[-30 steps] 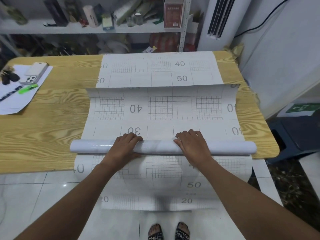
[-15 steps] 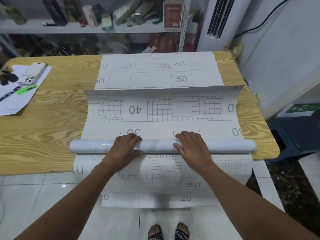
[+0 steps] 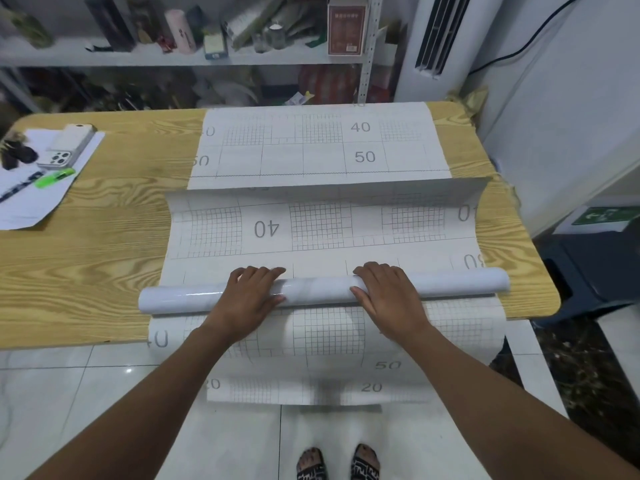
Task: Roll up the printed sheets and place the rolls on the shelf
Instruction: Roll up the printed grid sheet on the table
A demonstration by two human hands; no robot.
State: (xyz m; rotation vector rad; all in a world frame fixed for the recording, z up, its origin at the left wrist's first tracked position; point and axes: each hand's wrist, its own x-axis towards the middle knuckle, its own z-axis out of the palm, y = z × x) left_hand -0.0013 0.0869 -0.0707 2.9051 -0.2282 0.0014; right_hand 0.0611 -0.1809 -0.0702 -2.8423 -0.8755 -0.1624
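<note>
At the far left of the wood-grain surface (image 3: 86, 271) lies a loose spread of papers (image 3: 31, 206), and on them a phone (image 3: 57, 159) face down, a white power bank (image 3: 74, 136) leaning over it, and a green highlighter (image 3: 55, 177) just beside. Behind the surface runs the shelf (image 3: 138, 58), crowded with bottles and packets, with a red box (image 3: 347, 29) standing upright toward its right end.

In the middle, a printed sheet (image 3: 322, 226) with grids and numbers lies across the surface, its far edge lifted in a curl and its near part hanging over the front edge toward the tiled floor (image 3: 69, 393). Beyond it a far sheet (image 3: 311, 150) lies flat, reaching the back edge. The roll (image 3: 311, 289) lies crosswise on the printed sheet near the front edge. The left hand (image 3: 249, 299) and the right hand (image 3: 388, 299) sit on it side by side, somewhat apart, each with fingers curved over the top and far side and the thumb against the near side.

To the right stand a tall white air conditioner (image 3: 436, 39) in the corner, a white wall (image 3: 571, 98), and a dark stool (image 3: 595, 268) low beside the surface. Sandalled feet (image 3: 337, 462) show on the floor below.
</note>
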